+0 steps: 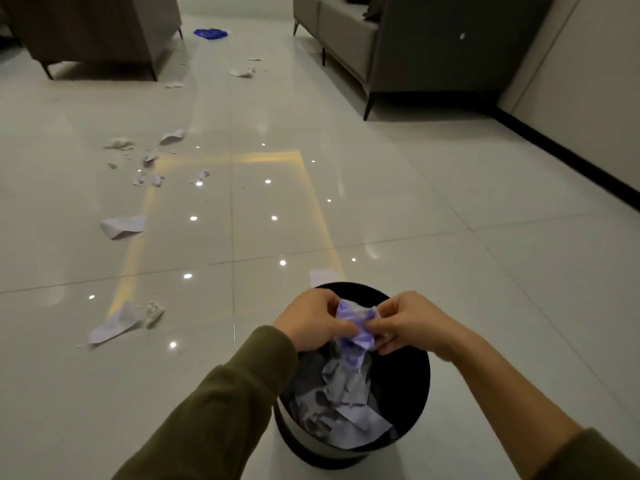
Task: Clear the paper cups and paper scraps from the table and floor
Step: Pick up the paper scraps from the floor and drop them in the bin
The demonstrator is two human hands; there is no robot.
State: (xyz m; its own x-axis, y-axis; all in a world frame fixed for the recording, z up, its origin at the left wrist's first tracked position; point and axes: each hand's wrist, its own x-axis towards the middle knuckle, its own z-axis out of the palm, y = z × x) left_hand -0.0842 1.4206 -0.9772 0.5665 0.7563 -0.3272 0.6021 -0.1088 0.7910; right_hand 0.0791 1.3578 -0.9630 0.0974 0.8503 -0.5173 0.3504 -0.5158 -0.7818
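Fingers of the left hand [311,320] and the right hand [405,323] pinch one crumpled, purple-printed paper wad [356,323] between them, directly above the open black bin [414,382]. Below the fingers the bin already holds a heap of crumpled paper [346,400], so a good part of the clearing looks done. Much is left: a white slip [322,276] just beyond the fingers, a folded sheet [114,325] and another [123,226] well to their left, small scraps [149,168] farther off, and more bits [242,71] far ahead near a blue object [210,33]. No worktop or paper cup is in view, so that part cannot be judged.
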